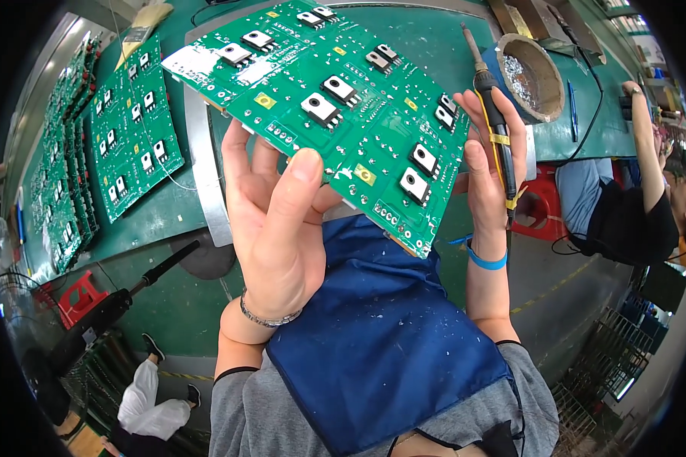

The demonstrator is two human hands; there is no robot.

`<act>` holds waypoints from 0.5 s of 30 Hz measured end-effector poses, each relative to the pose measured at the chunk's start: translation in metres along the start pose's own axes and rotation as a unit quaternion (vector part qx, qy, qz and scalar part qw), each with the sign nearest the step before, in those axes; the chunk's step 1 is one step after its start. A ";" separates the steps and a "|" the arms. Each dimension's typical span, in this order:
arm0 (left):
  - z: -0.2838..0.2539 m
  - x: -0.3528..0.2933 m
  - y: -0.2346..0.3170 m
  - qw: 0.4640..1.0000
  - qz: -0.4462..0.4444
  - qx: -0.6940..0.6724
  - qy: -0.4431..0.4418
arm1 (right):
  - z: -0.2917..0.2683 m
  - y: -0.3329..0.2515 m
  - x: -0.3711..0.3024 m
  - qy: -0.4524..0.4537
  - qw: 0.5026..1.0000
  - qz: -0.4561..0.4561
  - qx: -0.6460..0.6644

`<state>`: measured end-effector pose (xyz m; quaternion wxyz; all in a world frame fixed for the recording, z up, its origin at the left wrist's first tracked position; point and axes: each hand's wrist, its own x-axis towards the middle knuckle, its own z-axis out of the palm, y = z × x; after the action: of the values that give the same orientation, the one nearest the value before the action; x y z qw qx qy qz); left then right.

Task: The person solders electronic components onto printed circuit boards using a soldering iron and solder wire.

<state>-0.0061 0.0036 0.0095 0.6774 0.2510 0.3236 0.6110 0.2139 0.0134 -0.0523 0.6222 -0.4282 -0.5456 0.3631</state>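
Note:
A large green circuit board (373, 114) is held up tilted in front of me, its face dotted with several black-and-silver transistors and solder joints. My left hand (278, 206) grips its lower left edge, thumb on the face and fingers behind. At the board's right edge is my right hand (489, 164), with a soldering iron (498, 129) held along its fingers. The iron has a black handle with yellow tape, and its tip points up and away. Part of the right fingers is hidden behind the board.
On the left of the green bench (183, 213) stand several more circuit boards (133, 129) in a row. A round tub (527, 80) with silvery scraps sits at the back right, near a blue pen (574, 110). A brush (139, 34) lies at the back left. Another person (625, 190) sits at right.

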 end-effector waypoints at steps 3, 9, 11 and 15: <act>0.000 -0.002 -0.001 1.000 0.007 -0.011 -0.022 | -0.002 0.001 0.000 -0.002 1.000 -0.004 0.005; 0.001 0.003 -0.007 1.000 -0.005 -0.012 -0.002 | -0.007 0.000 0.001 0.002 1.000 -0.007 -0.011; 0.003 0.003 -0.010 1.000 -0.007 -0.011 0.001 | -0.008 0.000 0.000 0.007 1.000 -0.009 -0.021; -0.002 0.006 -0.015 1.000 -0.009 -0.009 -0.020 | -0.011 -0.001 -0.001 0.018 1.000 -0.001 -0.007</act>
<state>0.0024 0.0072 -0.0032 0.6915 0.2539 0.3072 0.6024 0.2247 0.0105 -0.0525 0.6293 -0.4384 -0.5373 0.3508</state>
